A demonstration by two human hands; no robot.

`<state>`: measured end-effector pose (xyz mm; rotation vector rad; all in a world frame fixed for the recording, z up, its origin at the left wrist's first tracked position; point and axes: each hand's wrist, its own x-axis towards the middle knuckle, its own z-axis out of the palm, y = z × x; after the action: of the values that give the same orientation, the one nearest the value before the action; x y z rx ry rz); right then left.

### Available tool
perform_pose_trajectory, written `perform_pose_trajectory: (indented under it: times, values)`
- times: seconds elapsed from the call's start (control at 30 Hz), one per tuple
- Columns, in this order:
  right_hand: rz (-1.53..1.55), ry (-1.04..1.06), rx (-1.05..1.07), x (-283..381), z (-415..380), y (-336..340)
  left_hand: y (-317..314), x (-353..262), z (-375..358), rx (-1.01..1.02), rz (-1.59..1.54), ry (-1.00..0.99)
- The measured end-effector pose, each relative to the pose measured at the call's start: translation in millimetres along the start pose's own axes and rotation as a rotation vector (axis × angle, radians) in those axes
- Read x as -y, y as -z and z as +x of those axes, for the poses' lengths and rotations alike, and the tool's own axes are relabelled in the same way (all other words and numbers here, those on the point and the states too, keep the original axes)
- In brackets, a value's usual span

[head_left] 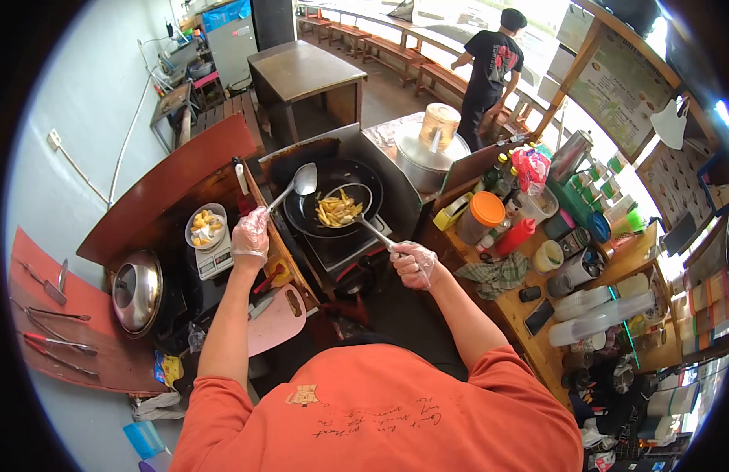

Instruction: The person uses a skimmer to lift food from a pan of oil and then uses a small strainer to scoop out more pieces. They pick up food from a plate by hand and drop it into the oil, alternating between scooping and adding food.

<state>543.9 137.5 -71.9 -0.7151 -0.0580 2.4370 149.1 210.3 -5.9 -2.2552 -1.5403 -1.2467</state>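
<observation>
My left hand, in a clear plastic glove, is closed round the handle of a metal spatula. The spatula's blade sits over the left side of a black wok on the stove. With my right hand, gloved the same way, I grip the long handle of a wire strainer. Yellow strips that look like fries lie in the strainer's basket, which overlaps the middle of the wok.
Left of the wok, a bowl of yellow and white food sits on a scale. A pink cutting board lies nearer me. Bottles and an orange-lidded jar crowd the right counter. A person stands beyond a large pot.
</observation>
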Motion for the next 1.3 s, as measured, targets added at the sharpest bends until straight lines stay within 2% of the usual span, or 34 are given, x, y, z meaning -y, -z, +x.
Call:
perform_pose_trajectory:
  times: [0.03, 0.1, 0.13, 0.23, 0.27, 0.3, 0.37, 0.43, 0.47, 0.63, 0.7, 0.83, 0.9, 1.03, 1.1, 1.17, 1.23, 1.27, 1.3]
  values:
    - [-0.004, -0.003, 0.008, 1.1, -1.0, -3.0, 2.1, -0.3, -1.8, -0.011, 0.019, -0.011]
    - [0.006, -0.007, 0.016, 3.0, -3.5, -8.3, -2.1, 7.4, -6.9, 0.024, 0.013, 0.170]
    - [-0.011, -0.003, 0.010, 4.0, -4.9, -11.2, -4.1, 10.9, -9.5, 0.043, 0.012, 0.196]
    - [0.071, -0.072, 0.083, 9.3, -8.7, -16.9, -13.6, 25.5, -17.2, 0.061, 0.066, 0.083]
    - [0.074, -0.086, 0.125, 11.7, -9.6, -18.5, -15.5, 26.0, -20.2, 0.068, 0.019, 0.107]
    - [0.080, -0.071, 0.158, 13.2, -8.5, -17.1, -19.6, 32.3, -23.0, 0.101, 0.104, 0.051]
    - [0.034, -0.030, 0.100, 14.8, -12.0, -28.7, -18.8, 29.5, -23.6, 0.159, 0.067, 0.148]
    - [0.027, -0.029, 0.113, 17.5, -15.1, -39.8, -11.8, 19.8, -19.4, 0.221, 0.132, 0.110]
    - [0.027, -0.045, 0.128, 19.1, -16.7, -46.4, -9.7, 9.0, -17.5, 0.207, 0.092, 0.305]
    - [-0.064, 0.053, 0.074, 21.3, -25.9, -72.5, -19.0, 23.8, -20.1, 0.189, 0.108, 0.310]
    - [-0.061, 0.057, 0.087, 23.8, -27.7, -76.3, -17.3, 26.6, -20.4, 0.291, 0.199, 0.192]
    - [-0.047, 0.059, 0.116, 29.7, -29.5, -82.2, -11.6, 10.9, -16.5, 0.347, 0.316, 0.178]
    - [-0.070, 0.071, 0.137, 33.1, -29.3, -84.3, -7.3, -9.0, -11.6, 0.262, 0.229, 0.364]
    - [-0.117, 0.109, 0.061, 35.6, -32.3, -92.2, -29.3, -9.4, -11.0, 0.187, 0.254, 0.381]
    - [-0.122, 0.106, 0.064, 38.0, -31.8, -93.1, -34.7, -21.1, -7.8, 0.225, 0.232, 0.555]
    - [-0.124, 0.103, 0.067, 38.4, -32.1, -93.0, -43.8, -21.2, -14.9, 0.210, 0.242, 0.495]
    - [-0.118, 0.112, 0.057, 38.6, -32.9, -93.3, -65.3, -12.4, -23.1, 0.020, 0.031, 0.638]
    - [-0.119, 0.110, 0.057, 38.8, -33.4, -92.4, -74.1, -10.5, -24.9, 0.042, -0.439, 0.996]
    - [-0.124, 0.112, 0.056, 39.3, -33.7, -91.4, -77.5, -16.6, -24.7, 0.040, -0.439, 0.997]
